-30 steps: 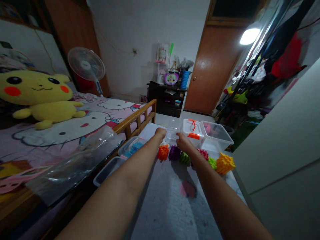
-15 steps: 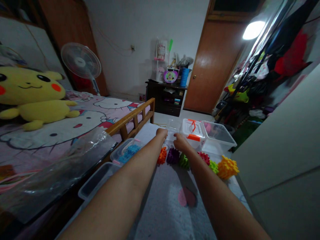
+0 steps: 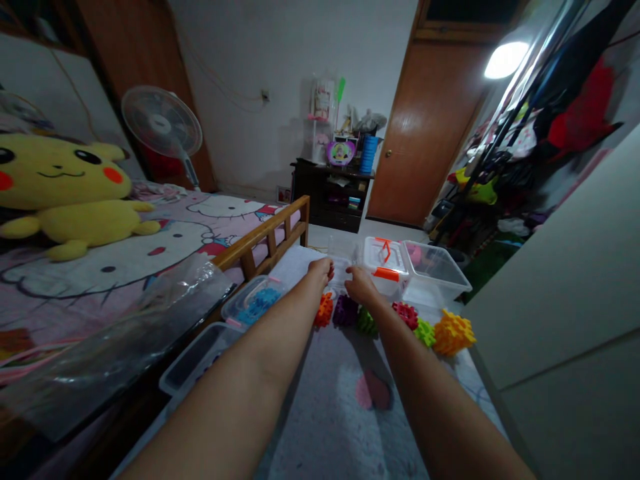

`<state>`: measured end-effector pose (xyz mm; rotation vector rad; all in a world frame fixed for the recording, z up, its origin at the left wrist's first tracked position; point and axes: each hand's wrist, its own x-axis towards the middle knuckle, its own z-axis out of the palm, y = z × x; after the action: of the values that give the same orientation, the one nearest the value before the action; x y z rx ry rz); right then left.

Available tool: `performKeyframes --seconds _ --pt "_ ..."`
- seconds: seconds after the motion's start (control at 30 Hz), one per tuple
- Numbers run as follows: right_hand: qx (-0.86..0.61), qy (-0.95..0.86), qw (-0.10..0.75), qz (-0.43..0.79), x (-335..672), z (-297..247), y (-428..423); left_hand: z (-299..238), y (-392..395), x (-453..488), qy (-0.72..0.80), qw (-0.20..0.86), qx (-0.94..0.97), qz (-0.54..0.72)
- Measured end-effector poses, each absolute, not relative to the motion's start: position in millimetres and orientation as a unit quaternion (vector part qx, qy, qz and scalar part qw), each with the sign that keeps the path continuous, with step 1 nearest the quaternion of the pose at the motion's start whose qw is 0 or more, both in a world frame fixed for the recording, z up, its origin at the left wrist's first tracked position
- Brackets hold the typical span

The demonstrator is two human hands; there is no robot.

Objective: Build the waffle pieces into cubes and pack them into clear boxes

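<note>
Both my arms reach forward over a pale mat (image 3: 345, 413). My left hand (image 3: 320, 272) and my right hand (image 3: 359, 285) are closed on the near edge of a small clear plastic box (image 3: 343, 267) that tilts up between them. Just below my hands lies a row of toy gear blocks: orange (image 3: 325, 310), purple (image 3: 345, 310), green (image 3: 367, 321), red (image 3: 406, 313), light green (image 3: 425, 331) and a big yellow one (image 3: 453, 331). A clear lid with orange handle (image 3: 386, 263) and an open clear bin (image 3: 434, 270) sit to the right of the box.
A lidded container with blue pieces (image 3: 253, 303) and a dark tray (image 3: 193, 360) lie at the mat's left edge. A wooden bed rail (image 3: 265, 239), a clear plastic bag (image 3: 115, 347) and a yellow plush toy (image 3: 65, 193) are on the left. A white wall panel (image 3: 565, 300) stands right.
The small clear box has tipped up and drawn slightly nearer between my hands. My hands have shifted a little towards me; the view has barely moved since half a second ago.
</note>
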<state>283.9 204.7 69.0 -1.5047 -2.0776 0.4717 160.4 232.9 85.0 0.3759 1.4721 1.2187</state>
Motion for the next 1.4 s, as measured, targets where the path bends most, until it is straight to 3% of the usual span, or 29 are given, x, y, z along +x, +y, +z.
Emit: performKeyframes --seconds 0.27,0.5,0.6,0.77,1.0,1.2,1.4 --pt "-0.517 -0.774 0.317 0.181 277 91 182 107 210 154 0.584 0.498 0.17 0.618" --pt "-0.493 -0.65 0.543 0.199 296 128 127 146 143 156 0.503 0.461 0.197 0.704" --pt "-0.5 -0.582 0.579 0.275 310 145 96 155 100 164 0.464 0.468 0.225 0.718" --pt "-0.499 -0.501 0.586 0.396 336 153 39 147 21 184 0.458 0.496 0.282 0.682" --pt "-0.483 -0.468 0.55 0.495 376 115 -25 112 -83 177 0.438 0.581 0.424 0.538" --pt "-0.488 -0.411 0.495 0.59 399 84 -33 72 -105 155 0.412 0.67 0.441 0.432" --pt "-0.472 -0.401 0.453 0.641 399 66 -30 60 -105 146 0.428 0.677 0.46 0.384"
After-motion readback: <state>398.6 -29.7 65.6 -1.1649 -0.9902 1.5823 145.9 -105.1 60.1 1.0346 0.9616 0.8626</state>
